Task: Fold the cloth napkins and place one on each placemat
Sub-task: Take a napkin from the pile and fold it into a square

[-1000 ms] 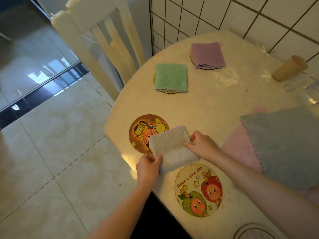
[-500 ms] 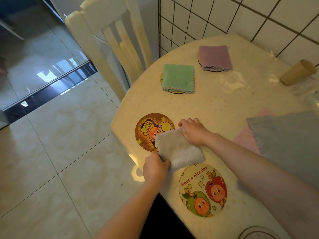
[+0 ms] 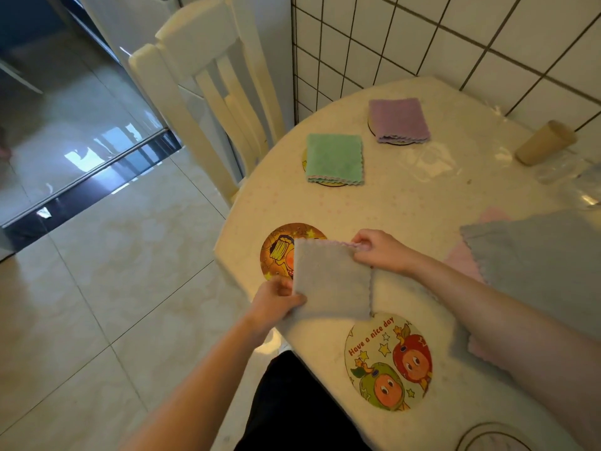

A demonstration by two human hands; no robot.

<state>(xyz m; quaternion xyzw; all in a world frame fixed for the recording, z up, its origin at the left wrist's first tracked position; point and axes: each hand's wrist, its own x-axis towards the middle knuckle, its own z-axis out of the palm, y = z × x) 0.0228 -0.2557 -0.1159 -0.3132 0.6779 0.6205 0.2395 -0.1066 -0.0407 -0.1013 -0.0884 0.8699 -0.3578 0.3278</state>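
A folded grey napkin (image 3: 331,281) is held between both hands near the table's left edge. My left hand (image 3: 276,301) grips its near left corner. My right hand (image 3: 379,249) pinches its far right corner. The napkin partly covers an orange round placemat (image 3: 278,249). A cream placemat with cartoon fruit (image 3: 388,361) lies bare just in front. Farther back, a folded green napkin (image 3: 335,157) and a folded purple napkin (image 3: 398,120) each rest on a placemat. A stack of unfolded grey (image 3: 536,258) and pink (image 3: 463,260) napkins lies at the right.
A cream wooden chair (image 3: 208,92) stands at the table's far left, against the tiled wall (image 3: 455,37). A tan cup (image 3: 544,143) lies tipped at the back right beside clear plastic. Another round placemat (image 3: 487,439) shows at the bottom edge.
The napkin has been lifted and shifted left over the orange placemat. My right hand moved from pressing its top to pinching the far right corner. The camera came closer.
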